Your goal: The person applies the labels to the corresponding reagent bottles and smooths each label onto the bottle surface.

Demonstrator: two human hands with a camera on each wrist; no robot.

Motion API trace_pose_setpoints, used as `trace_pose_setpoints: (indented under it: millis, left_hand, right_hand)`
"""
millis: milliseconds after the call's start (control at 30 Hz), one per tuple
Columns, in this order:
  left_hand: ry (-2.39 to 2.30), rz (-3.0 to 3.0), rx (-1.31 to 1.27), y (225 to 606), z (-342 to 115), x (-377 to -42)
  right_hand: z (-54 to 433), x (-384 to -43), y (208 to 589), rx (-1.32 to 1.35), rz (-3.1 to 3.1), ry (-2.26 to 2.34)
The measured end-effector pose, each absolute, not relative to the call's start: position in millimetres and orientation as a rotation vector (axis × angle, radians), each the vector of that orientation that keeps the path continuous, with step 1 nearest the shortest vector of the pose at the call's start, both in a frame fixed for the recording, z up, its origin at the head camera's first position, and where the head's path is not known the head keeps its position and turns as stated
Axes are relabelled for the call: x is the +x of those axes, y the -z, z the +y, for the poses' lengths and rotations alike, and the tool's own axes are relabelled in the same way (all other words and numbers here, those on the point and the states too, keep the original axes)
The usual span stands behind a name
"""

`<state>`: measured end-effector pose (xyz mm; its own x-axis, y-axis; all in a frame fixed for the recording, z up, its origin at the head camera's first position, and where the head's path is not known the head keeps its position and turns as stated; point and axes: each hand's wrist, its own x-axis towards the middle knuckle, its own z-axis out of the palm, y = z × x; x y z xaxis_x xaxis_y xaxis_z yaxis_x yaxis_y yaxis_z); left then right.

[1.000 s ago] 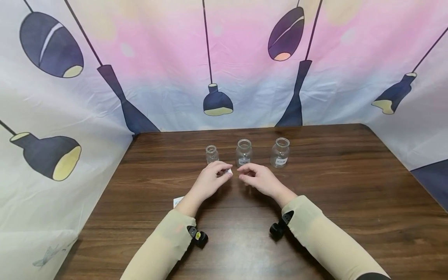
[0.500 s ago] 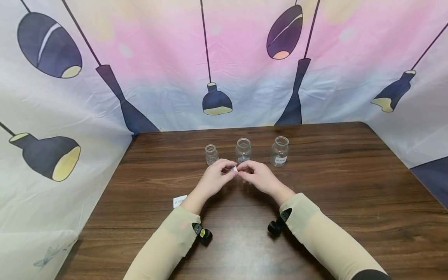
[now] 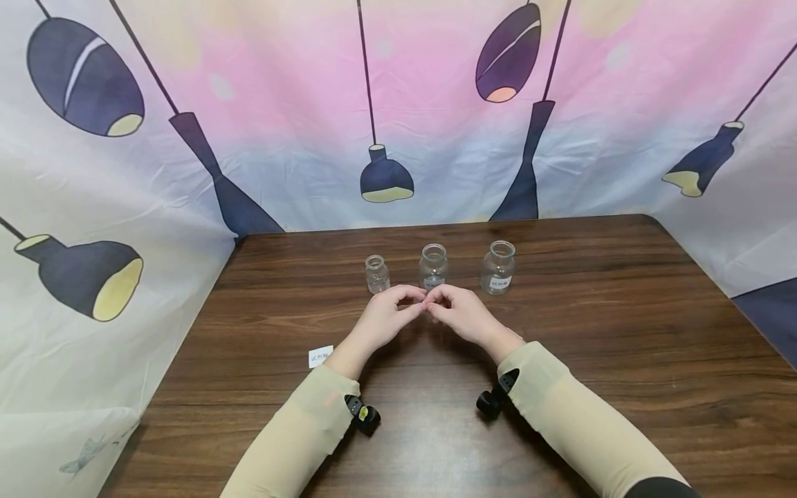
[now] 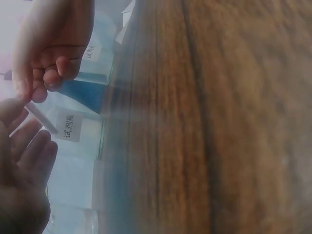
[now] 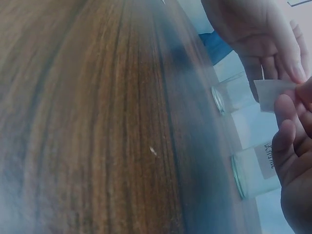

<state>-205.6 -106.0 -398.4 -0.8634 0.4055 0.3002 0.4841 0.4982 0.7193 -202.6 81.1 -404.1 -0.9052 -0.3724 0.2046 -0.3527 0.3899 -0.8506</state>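
Observation:
In the head view, my left hand [image 3: 387, 317] and right hand [image 3: 462, 315] meet fingertip to fingertip over the table. Between them they pinch a small white paper label [image 5: 267, 95], seen blank-side in the right wrist view and nearly edge-on in the left wrist view. The fingers mostly cover it from above. Just behind the hands stands a clear glass jar [image 3: 434, 263] bearing a white label with handwriting. To its right is a similar glass jar [image 3: 499, 266], also labelled. A smaller glass jar [image 3: 376, 273] stands to the left.
A second white label [image 3: 320, 356] with writing lies on the brown wooden table [image 3: 591, 332], beside the left wrist. A cloth backdrop [image 3: 299, 124] printed with lamps hangs behind the table. Both wrists carry small black cameras.
The right hand has closed in on the left and its fingertips now meet the label that the left hand held. The left hand shifted slightly right. The jars have stayed put.

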Motion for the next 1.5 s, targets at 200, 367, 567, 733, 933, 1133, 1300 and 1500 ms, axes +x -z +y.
trace_pose_setpoints:
  millis: [200, 367, 567, 733, 933, 1133, 1300, 1500]
  left_hand:
    - [1.273, -2.590, -0.816, 400.7, -105.6, -205.7]
    - [1.221, -2.564, -0.803, 401.1, -104.5, -205.9]
    - [1.207, -2.582, -0.732, 399.4, -102.8, -204.9]
    - [1.224, -2.584, -0.706, 399.5, -102.8, -205.1]
    - [1.255, -2.574, -0.689, 400.2, -104.5, -205.3]
    - [1.271, -2.543, -0.680, 401.5, -105.2, -206.5]
    - [1.288, -2.536, -0.671, 403.8, -106.0, -208.1]
    - [1.310, -2.530, -0.641, 403.8, -107.9, -208.5]
  right_hand:
    - [81.4, -202.7, 405.5, -0.710, 2.641, 1.559]
    - [80.6, -202.0, 404.9, -0.716, 2.659, 1.555]
    - [80.8, -201.8, 405.1, -0.692, 2.687, 1.539]
    - [83.3, -202.2, 406.2, -0.695, 2.700, 1.536]
    - [87.4, -202.9, 406.6, -0.654, 2.689, 1.535]
    - [92.5, -203.5, 406.3, -0.596, 2.673, 1.546]
    - [95.9, -203.7, 407.7, -0.561, 2.681, 1.575]
    - [100.1, -204.7, 408.0, -0.529, 2.684, 1.583]
